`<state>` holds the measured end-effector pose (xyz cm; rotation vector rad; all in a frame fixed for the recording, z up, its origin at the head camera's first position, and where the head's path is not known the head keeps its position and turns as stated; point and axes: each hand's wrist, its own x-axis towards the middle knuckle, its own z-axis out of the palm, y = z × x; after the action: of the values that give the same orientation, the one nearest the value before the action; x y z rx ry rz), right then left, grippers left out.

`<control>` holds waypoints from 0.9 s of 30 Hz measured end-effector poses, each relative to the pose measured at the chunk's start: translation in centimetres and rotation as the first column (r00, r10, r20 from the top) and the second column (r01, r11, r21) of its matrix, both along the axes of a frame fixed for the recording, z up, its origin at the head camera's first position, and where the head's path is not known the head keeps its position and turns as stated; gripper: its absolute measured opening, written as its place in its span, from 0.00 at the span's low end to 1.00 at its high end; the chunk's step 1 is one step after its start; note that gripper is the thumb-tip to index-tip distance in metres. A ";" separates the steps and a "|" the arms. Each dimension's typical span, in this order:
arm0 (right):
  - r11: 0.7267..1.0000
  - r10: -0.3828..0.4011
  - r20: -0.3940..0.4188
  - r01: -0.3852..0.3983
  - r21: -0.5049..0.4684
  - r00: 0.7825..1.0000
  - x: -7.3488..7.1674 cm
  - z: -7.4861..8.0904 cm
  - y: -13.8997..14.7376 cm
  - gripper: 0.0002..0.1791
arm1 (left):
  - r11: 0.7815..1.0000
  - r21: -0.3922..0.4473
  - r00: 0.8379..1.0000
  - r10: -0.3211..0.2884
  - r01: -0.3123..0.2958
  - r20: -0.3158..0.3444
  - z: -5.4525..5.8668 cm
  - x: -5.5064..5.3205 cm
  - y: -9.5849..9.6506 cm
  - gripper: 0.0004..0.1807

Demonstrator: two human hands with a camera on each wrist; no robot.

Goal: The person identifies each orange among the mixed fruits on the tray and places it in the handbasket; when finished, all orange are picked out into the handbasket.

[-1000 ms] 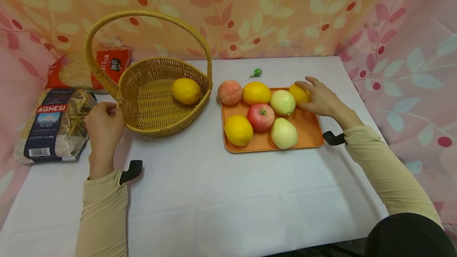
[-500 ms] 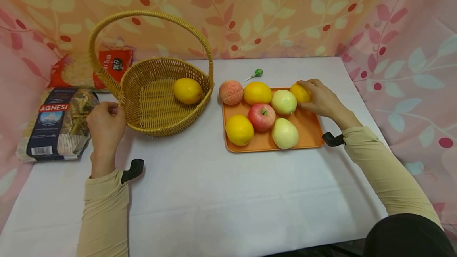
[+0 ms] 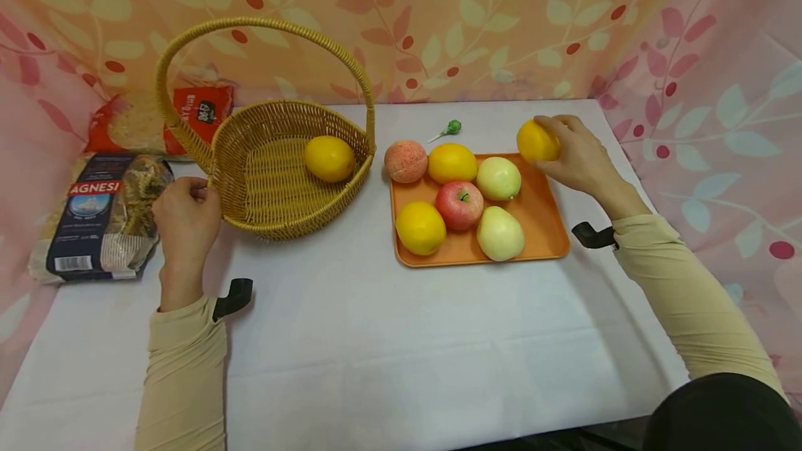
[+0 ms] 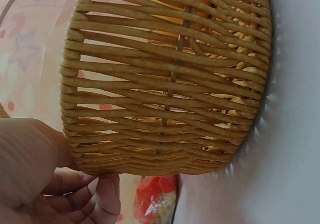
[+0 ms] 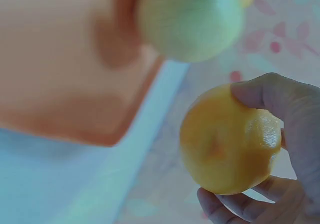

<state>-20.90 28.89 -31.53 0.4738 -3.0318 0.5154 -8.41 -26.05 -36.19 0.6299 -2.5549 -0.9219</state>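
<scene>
My right hand (image 3: pixel 579 159) grips a lemon (image 3: pixel 537 141) between thumb and fingers, held above the back right corner of the orange tray (image 3: pixel 541 228). In the right wrist view the lemon (image 5: pixel 225 144) shows end-on, apart from the tray. My left hand (image 3: pixel 188 218) pinches the left rim of the wicker basket (image 3: pixel 269 207); the left wrist view has the thumb and fingers at the woven edge (image 4: pixel 85 164). Inside the basket lies another lemon (image 3: pixel 328 159). On the tray are a red apple (image 3: pixel 459 206), two more yellow fruits (image 3: pixel 420 228), two pale green fruits (image 3: pixel 500 234) and a peach (image 3: pixel 406 161) at its corner.
A pasta bag (image 3: pixel 88 214) marked AGNESI lies left of the basket, with a red packet (image 3: pixel 200 113) behind it. A green lollipop (image 3: pixel 452 127) lies behind the tray. Floral curtains close off the back and sides; the basket's tall handle (image 3: pixel 263 23) arches upward.
My right hand has lifted the lemon off the tray, up and slightly to the right. The left hand keeps its hold on the basket rim, and the basket stays in place.
</scene>
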 end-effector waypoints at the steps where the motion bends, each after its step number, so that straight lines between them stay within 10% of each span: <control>1: 1.000 0.010 -0.031 -0.011 -0.016 0.999 0.0 0.5 -0.4 0.40 | 1.000 0.001 1.000 0.000 0.000 -0.001 0.0 0.0 0.0 0.20; 11: 0.960 0.217 -0.285 -0.257 -0.111 0.934 1.3 4.9 -6.4 0.39 | 1.000 0.012 1.000 0.002 -0.002 0.027 0.1 0.0 -0.2 0.21; 27: 0.815 0.555 -0.303 -0.580 0.009 0.775 4.1 6.9 -17.6 0.37 | 1.000 0.013 1.000 0.005 -0.005 0.006 0.0 -0.1 0.0 0.21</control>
<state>-16.80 11.29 -24.63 1.3508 -2.5263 0.5255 -8.47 -26.07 -36.22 0.6440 -2.5534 -0.9364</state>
